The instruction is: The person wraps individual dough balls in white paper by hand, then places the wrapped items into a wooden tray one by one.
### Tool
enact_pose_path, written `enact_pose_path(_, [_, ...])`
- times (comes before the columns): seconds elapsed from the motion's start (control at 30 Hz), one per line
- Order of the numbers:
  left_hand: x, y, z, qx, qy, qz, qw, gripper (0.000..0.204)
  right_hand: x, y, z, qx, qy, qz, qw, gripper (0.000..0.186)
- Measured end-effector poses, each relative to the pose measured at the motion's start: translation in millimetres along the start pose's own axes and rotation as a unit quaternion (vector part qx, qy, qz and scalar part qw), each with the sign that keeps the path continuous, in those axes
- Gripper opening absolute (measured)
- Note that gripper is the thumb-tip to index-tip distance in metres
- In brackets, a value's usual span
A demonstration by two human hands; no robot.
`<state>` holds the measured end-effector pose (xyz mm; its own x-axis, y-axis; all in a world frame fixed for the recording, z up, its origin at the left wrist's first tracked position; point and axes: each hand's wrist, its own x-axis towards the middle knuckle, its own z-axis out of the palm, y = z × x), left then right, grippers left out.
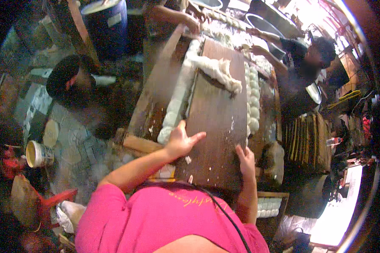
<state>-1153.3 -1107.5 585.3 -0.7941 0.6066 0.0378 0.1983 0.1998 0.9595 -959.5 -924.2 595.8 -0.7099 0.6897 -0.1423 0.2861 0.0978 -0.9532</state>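
Note:
A long dark wooden board stretches away in front of me, dusted with white crumbs. My left hand grips its left edge, thumb stretched over the top. At the right edge, my right hand holds the board, its fingers partly hidden along the side. Farther up lies a crumpled, elongated white piece, either cloth or dough; I cannot tell which. A row of rounded white dough pieces runs along the board's left side. Another row of dough balls lies along the right side.
Across the far end, other people's arms reach over white dough pieces. A person in dark clothing stands at the right. A blue barrel is at far left, a white bucket on the floor. Stacked boards stand at right.

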Motion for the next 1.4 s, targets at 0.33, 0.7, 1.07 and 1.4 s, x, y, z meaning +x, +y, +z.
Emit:
enact_pose_path(0.33, [11.5, 12.9, -21.5, 0.176, -0.119, -0.014, 0.977, 0.074, 11.1, -16.8, 4.1, -0.322, 0.078, 0.089, 0.939, 0.060])
enact_pose_path(0.7, [5.6, 37.4, -108.7, -0.011, 0.025, 0.080, 0.996, 0.049, -7.0, -82.6, 40.0, -0.589, 0.196, -0.036, 0.784, 0.040])
enact_pose_path(1.07, [-57.5, 2.2, -174.6, -0.200, 0.111, 0.037, 0.973, 0.041, 66.0, -80.5, 183.5, -0.532, -0.310, -0.482, 0.623, 0.047])
enact_pose_path(1.4, [-89.7, -30.7, -215.5, -0.241, 0.134, -0.030, 0.961, 0.037, 103.2, -97.5, 212.5, -0.454, -0.557, -0.183, 0.671, 0.051])
